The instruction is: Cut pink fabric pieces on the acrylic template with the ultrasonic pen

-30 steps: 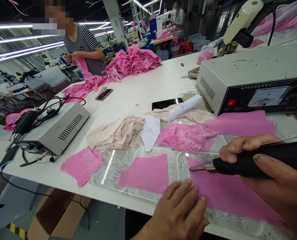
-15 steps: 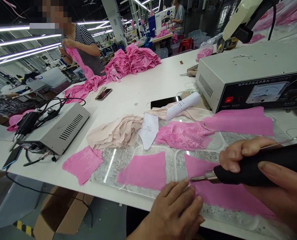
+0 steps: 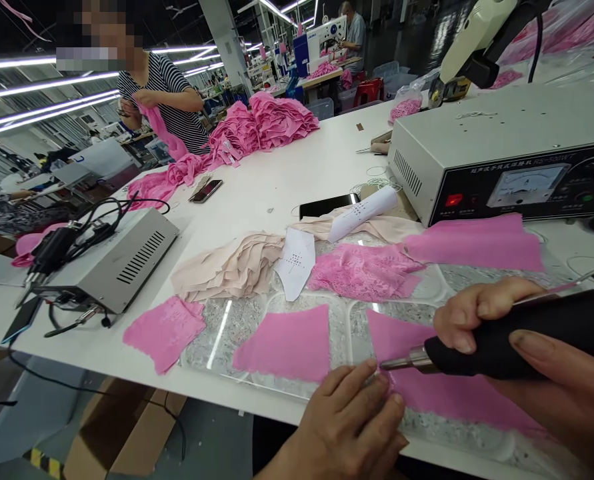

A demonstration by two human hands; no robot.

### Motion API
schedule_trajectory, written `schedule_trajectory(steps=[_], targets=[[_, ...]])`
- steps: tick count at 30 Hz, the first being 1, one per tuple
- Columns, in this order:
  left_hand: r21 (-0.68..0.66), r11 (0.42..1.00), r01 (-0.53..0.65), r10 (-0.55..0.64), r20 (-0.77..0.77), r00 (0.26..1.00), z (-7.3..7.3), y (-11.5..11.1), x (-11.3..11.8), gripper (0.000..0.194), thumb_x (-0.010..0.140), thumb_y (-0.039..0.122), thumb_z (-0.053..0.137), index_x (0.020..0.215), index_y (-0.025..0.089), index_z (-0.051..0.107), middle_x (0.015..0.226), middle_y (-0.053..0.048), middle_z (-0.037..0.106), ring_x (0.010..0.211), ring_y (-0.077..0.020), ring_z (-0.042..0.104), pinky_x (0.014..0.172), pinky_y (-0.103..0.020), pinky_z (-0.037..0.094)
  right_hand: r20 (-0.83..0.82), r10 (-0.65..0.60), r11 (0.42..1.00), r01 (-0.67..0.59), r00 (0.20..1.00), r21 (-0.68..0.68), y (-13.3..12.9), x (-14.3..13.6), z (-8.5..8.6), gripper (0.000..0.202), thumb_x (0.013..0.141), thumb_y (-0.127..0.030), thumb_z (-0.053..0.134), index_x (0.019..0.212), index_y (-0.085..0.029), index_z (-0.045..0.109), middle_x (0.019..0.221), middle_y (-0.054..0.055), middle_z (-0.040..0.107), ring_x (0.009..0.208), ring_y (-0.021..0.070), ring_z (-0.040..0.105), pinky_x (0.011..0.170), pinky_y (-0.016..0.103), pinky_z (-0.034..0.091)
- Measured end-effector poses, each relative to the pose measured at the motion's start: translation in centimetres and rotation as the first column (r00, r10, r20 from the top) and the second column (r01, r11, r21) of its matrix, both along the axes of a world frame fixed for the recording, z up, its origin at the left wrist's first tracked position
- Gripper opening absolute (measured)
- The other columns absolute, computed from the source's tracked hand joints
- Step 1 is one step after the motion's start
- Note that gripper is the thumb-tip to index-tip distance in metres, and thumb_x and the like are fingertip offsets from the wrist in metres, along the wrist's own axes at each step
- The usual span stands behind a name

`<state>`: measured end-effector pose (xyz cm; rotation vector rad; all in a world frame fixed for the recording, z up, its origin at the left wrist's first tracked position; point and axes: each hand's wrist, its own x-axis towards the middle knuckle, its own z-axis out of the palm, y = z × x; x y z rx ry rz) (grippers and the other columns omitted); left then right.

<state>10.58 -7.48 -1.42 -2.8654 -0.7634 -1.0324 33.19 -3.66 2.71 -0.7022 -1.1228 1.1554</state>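
Gripping black handheld tool in R hand, w/ fingers curled over top & thumb along near side. Pointing metal tip left, down at L edge of large pink piece, just beside fingertips of L hand. Resting L hand palm down, uncurled, w/ fingers a bit apart, fingertips at edge of same piece; holding nothing in it. Lying mostly to the right of L hand & partly under R hand & tool: same large pink piece. Under it, gray speckled board w/ clear ridges. Just past L hand, flat on board, smaller pink piece; farther L, pink lace pieces, partly off board. Behind, L to R: beige fabric stack, white paper pattern, crumpled pink lace, pink strip. Beyond those, rolled paper & dark phone. On white surface, gray box w/ vents at L, meter box at R. Farther, second phone, then big pink fabric heap. At far edge, person in striped top w/ pink cloth in hands; way back, seated person at sewing machine
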Motion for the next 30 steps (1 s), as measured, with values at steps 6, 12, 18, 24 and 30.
schedule_trajectory(steps=[6,12,18,24,30], targets=[[0.001,1.000,-0.004,0.004,0.001,1.000,-0.4,-0.1,0.0,0.027,0.093,0.025,0.052,0.113,0.009,0.062,0.101,-0.013,0.073,0.117,-0.0247,0.062,0.094,-0.034,0.054,-0.005,-0.001,1.000,0.001,1.000,0.000,0.1,-1.0,1.1,0.013,0.082,-0.033,0.069,0.079,-0.025,0.060,0.067,0.000,0.056,0.054,0.0160,0.056,0.051,0.031,0.055],[0.043,0.999,-0.029,0.027,0.052,0.998,0.9,0.1,1.1,0.024,0.088,0.018,0.054,0.108,0.009,0.064,0.096,-0.013,0.074,0.109,-0.0250,0.066,0.088,-0.035,0.055,-0.205,-0.222,0.975,0.215,0.953,-0.053,0.3,2.1,1.7,0.014,0.069,-0.029,0.074,0.077,-0.023,0.063,0.074,0.001,0.051,0.058,0.0153,0.053,0.055,0.032,0.053],[0.035,0.999,-0.002,0.004,-0.057,0.998,2.3,1.8,5.1,0.026,0.090,0.012,0.047,0.111,0.007,0.062,0.106,-0.015,0.072,0.103,-0.0253,0.067,0.081,-0.037,0.056,-0.195,-0.495,0.867,0.495,0.847,-0.052,-0.5,6.7,2.1,0.010,0.063,-0.021,0.064,0.073,-0.021,0.062,0.075,0.004,0.052,0.065,0.0170,0.050,0.056,0.031,0.047],[0.038,0.999,0.030,-0.027,-0.087,0.996,1.1,2.9,8.5,0.029,0.089,0.009,0.046,0.113,0.004,0.061,0.113,-0.017,0.069,0.107,-0.0261,0.064,0.079,-0.037,0.055,-0.172,-0.546,0.838,0.541,0.820,-0.077,-1.0,6.7,1.8,0.009,0.060,-0.017,0.064,0.068,-0.021,0.064,0.069,0.002,0.053,0.058,0.0159,0.052,0.052,0.031,0.048],[-0.002,0.998,0.069,-0.069,-0.079,0.994,0.1,3.3,8.9,0.029,0.088,0.012,0.050,0.114,0.006,0.061,0.114,-0.015,0.069,0.109,-0.0262,0.064,0.082,-0.039,0.054,-0.134,-0.548,0.836,0.548,0.826,-0.043,-0.8,7.7,0.9,0.010,0.061,-0.019,0.061,0.071,-0.021,0.064,0.069,0.002,0.055,0.054,0.0157,0.052,0.051,0.032,0.049]])
